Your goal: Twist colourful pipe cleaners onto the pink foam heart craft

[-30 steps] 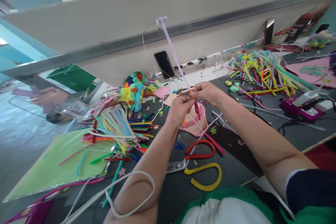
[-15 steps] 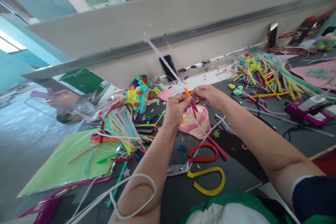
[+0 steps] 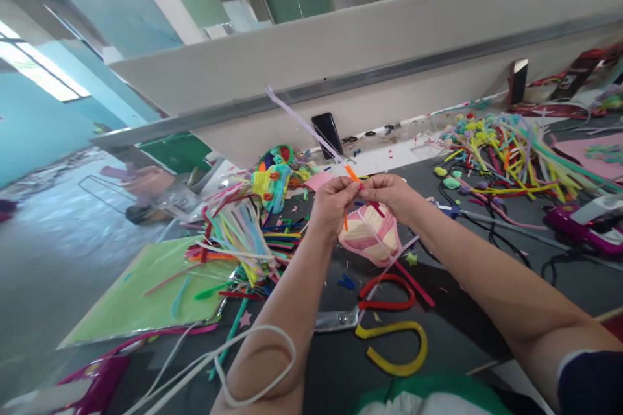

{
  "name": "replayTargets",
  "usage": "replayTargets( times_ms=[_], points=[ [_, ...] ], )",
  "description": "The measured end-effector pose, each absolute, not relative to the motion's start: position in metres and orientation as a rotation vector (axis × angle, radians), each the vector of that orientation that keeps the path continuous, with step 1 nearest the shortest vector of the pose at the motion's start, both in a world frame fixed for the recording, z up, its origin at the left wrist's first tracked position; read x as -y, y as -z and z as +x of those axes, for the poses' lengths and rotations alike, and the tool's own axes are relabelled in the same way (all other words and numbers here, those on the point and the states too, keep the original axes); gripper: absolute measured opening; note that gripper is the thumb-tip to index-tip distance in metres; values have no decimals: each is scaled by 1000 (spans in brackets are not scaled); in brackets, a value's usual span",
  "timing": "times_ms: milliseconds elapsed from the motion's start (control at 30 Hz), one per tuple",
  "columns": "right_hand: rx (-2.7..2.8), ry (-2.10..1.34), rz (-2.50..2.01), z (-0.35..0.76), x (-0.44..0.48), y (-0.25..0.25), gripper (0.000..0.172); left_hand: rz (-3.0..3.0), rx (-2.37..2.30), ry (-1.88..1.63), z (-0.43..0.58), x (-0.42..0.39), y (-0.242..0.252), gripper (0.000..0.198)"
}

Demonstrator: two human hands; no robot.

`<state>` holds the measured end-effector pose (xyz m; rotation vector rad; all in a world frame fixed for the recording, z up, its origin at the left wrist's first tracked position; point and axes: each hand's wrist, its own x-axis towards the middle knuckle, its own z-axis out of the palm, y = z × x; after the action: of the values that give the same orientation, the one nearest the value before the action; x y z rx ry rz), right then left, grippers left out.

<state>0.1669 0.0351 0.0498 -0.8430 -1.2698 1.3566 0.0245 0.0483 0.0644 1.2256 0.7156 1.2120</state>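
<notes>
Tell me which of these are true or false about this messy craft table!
1. Both the left hand and the right hand pinch the fuzzy stems above the table. True.
2. The phone lies flat on the table. False: it leans against the white wall.
3. The scissors lie on the table, untouched. True.
4. The scissors have blue handles. False: one is red, one yellow.

A grey partition [image 3: 341, 58], teal walls [image 3: 29, 130], bright window [image 3: 34, 68].
</notes>
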Motion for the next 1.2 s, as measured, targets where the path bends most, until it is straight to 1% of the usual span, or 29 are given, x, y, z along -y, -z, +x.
replayTargets(
  times_ms=[167, 233, 267, 300, 367, 467, 533, 600, 667, 767, 900, 1067, 1200],
  points=[
    [1501, -509, -1231, 153, -27, -48, 20, 1286, -864, -1308, 32, -48, -51, 22],
    [1581, -332, -1268, 154, -24, -50, 21, 1332, -905, -1342, 33, -47, -49, 22],
    [1611, -330, -1279, 156, -24, -52, 21, 1347, -900, -1336, 32, -47, -50, 23],
    [1636, -390, -1285, 160, -25, -56, 21, 1346, -877, -1314, 31, -46, -53, 23],
    [1629, -670, -1253, 171, -28, -64, 20, 1313, -795, -1230, 29, -44, -60, 25],
    [1426, -1168, -1027, 189, -34, -72, 20, 1249, -683, -1118, 28, -39, -69, 29],
    [1299, -1430, -847, 194, -36, -72, 26, 1238, -627, -1073, 30, -34, -71, 30],
    [1247, -1638, -653, 192, -36, -68, 31, 1232, -591, -1040, 33, -30, -70, 29],
    [1209, -1744, -492, 187, -35, -63, 33, 1224, -572, -1017, 36, -29, -67, 26],
    [1143, -1750, -457, 183, -36, -58, 29, 1216, -546, -981, 38, -30, -61, 26],
    [1095, -1630, -577, 189, -42, -55, 22, 1224, -577, -924, 38, -35, -55, 31],
    [1154, -1477, -721, 192, -44, -57, 25, 1310, -624, -901, 36, -39, -51, 32],
    [1268, -1366, -780, 192, -43, -58, 25, 1416, -694, -916, 37, -40, -47, 28]
  ],
)
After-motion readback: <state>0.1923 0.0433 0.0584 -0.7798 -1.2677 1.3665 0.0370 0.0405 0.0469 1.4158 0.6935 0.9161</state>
